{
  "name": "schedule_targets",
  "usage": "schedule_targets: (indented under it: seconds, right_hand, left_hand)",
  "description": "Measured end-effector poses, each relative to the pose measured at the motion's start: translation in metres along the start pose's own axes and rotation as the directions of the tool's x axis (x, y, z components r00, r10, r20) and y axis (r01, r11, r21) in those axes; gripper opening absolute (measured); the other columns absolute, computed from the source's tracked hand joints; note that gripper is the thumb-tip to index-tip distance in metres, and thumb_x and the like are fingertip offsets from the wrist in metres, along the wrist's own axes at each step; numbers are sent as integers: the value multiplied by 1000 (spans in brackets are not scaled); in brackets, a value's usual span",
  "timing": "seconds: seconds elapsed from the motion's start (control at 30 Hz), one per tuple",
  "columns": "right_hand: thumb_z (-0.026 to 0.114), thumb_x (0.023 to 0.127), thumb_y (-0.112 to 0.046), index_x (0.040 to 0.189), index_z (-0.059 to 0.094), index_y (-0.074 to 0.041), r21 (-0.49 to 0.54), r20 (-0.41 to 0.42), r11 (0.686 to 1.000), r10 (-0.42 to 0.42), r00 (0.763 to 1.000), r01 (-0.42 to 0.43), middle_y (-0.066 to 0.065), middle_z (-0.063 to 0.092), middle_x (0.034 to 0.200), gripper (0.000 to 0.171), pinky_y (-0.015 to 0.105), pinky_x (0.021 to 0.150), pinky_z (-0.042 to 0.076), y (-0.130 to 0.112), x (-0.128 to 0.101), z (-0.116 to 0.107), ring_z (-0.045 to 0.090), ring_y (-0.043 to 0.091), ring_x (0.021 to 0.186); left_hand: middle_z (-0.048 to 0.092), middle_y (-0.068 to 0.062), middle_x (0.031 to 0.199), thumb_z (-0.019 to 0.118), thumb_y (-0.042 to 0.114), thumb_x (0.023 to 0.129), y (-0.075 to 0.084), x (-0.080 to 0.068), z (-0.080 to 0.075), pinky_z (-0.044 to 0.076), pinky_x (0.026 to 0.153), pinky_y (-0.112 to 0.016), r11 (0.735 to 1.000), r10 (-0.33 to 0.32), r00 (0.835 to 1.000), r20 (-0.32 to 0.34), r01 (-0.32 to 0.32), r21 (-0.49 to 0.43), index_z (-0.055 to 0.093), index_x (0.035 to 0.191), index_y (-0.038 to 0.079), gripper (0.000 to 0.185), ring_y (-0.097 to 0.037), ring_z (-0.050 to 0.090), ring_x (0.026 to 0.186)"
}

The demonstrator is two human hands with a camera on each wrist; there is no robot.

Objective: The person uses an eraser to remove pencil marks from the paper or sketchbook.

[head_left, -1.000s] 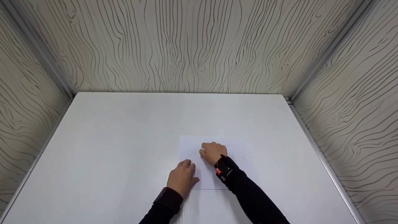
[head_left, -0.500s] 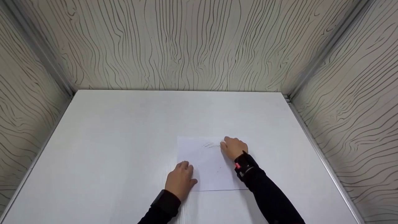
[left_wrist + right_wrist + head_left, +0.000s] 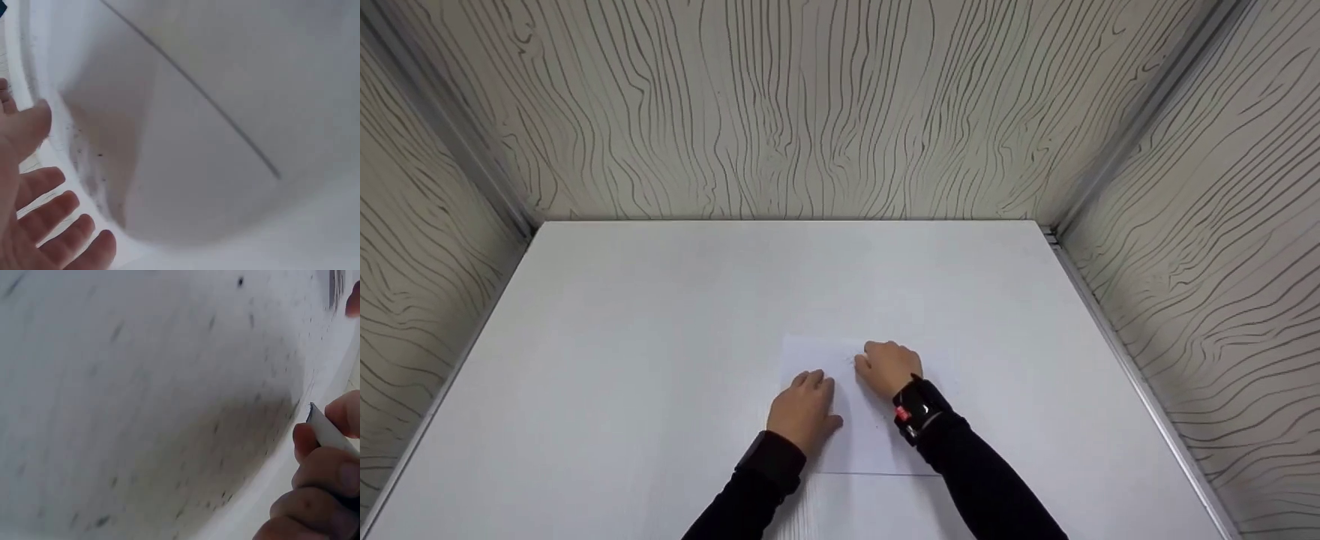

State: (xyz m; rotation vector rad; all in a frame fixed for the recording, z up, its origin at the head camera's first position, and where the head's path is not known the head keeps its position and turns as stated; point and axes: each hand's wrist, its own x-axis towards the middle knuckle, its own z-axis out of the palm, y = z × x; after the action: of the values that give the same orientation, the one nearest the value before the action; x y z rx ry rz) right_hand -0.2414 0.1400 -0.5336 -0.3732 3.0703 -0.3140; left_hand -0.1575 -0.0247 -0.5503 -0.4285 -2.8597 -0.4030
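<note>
A white sheet of paper (image 3: 862,454) lies on the white table in front of me. My left hand (image 3: 802,411) rests on its left side, fingers spread loosely and thumb held apart; the left wrist view also shows these fingers (image 3: 56,214) grasping nothing. On the upper part of the sheet is my right hand (image 3: 889,369). It pinches a white eraser (image 3: 329,430) between thumb and curled fingers, the eraser's darkened tip at the paper. The head view hides the eraser under the hand. Dark eraser crumbs (image 3: 102,521) are scattered over the paper.
The white table (image 3: 645,337) reaches back to a wood-grain patterned wall (image 3: 787,112). Similar panels stand at both sides, with metal rails (image 3: 1140,390) along the table's edges.
My right hand swept right across the upper paper, then came back left. Grey strokes seen half a second ago at the top are now mostly out of sight. The left hand barely shifted.
</note>
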Motion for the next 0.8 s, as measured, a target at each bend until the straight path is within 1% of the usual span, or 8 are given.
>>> schedule_targets:
  seconds: [0.07,0.17,0.3,0.4,0.5,0.6,0.7,0.8]
  right_hand:
    - [56,92,-30,71,57,-10,-27,8,1000,-16,1000,16,8,62,67,29,41,57,50,-11,-1,5,59,25,62]
    - [57,92,-31,72,60,-9,-74,-31,997,-37,999,35,9,63,67,30,41,55,50,-23,-1,11,62,28,61]
    - [59,91,-31,67,57,-9,-126,-95,991,-65,993,53,8,59,61,33,39,50,48,-29,-1,12,58,25,56]
    - [59,92,-32,67,55,-10,-124,-100,991,-65,993,52,8,58,60,34,39,50,48,-29,-2,10,58,25,56]
    - [59,93,-33,71,57,-10,-89,-77,995,-57,995,50,9,60,63,31,39,51,48,-23,-2,8,59,27,57]
    - [58,95,-34,75,59,-12,-56,-59,997,-48,997,45,7,59,62,30,37,50,46,-9,-1,7,57,24,56]
    - [58,95,-33,72,55,-12,-50,-74,999,-6,997,2,5,55,59,32,35,50,43,12,-2,4,51,21,53]
    - [61,94,-30,65,50,-12,-72,-125,996,42,991,-52,4,50,55,36,36,49,42,25,-5,2,48,21,52]
  left_hand:
    - [67,-10,115,84,37,70,0,-1,2,58,81,-37,1000,14,1000,2,-14,17,69,110,6,53,-27,64,108]
    - [66,-9,117,84,42,70,2,-3,4,58,80,-36,999,29,999,-15,-29,43,69,112,7,57,-26,63,109]
    - [65,-8,121,81,46,72,5,-5,3,59,81,-33,996,39,999,-14,-38,83,68,119,10,60,-24,62,113]
    - [65,-8,122,80,47,73,5,-5,1,59,82,-33,994,43,999,-16,-41,99,68,120,10,60,-25,62,114]
    - [66,-9,123,81,45,73,2,-6,-2,59,82,-34,995,38,999,-13,-37,96,68,119,10,60,-26,62,114]
    - [65,-9,124,81,44,73,-1,-6,-4,59,82,-36,997,15,1000,-4,-15,79,68,119,9,59,-27,62,115]
    - [65,-10,125,81,43,74,-1,-7,-4,59,82,-37,998,-7,1000,7,7,62,67,120,9,58,-27,61,116]
    - [64,-10,125,81,43,75,0,-9,-1,59,84,-36,999,-19,1000,21,18,51,67,121,9,59,-28,61,117]
